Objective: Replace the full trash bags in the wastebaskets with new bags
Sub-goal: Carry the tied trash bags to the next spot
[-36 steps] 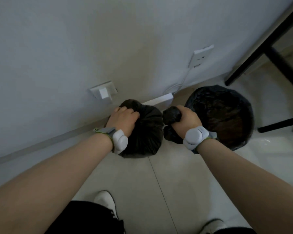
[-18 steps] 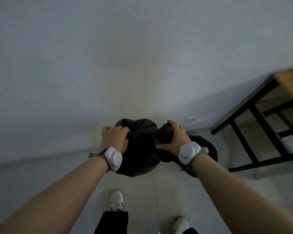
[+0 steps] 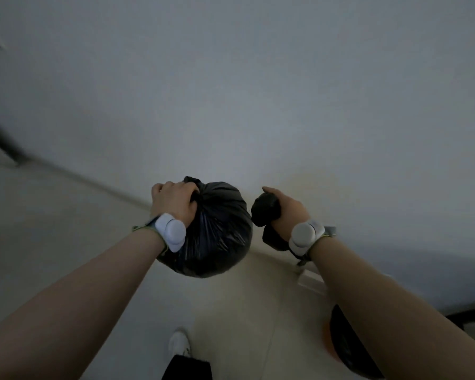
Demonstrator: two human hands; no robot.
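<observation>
A full black trash bag (image 3: 217, 231) hangs above the floor, gathered at its neck. My left hand (image 3: 173, 204) is closed around that neck. My right hand (image 3: 288, 212) grips a smaller wad of black bags (image 3: 266, 211), which sticks out above and below the fist. A wastebasket (image 3: 346, 349) with a black liner and an orange rim shows at the lower right, mostly hidden behind my right forearm.
A plain white wall fills the upper view and meets the pale tiled floor (image 3: 66, 229) along a baseboard. A white box (image 3: 311, 281) sits by the baseboard near the wastebasket. My white shoe (image 3: 179, 344) is below. A dark frame bar (image 3: 466, 315) lies at the right edge.
The view has swung left and up. The table frame has left the view and the wastebasket has dropped to the lower right. Both hands keep their grips, now carried higher and further apart.
</observation>
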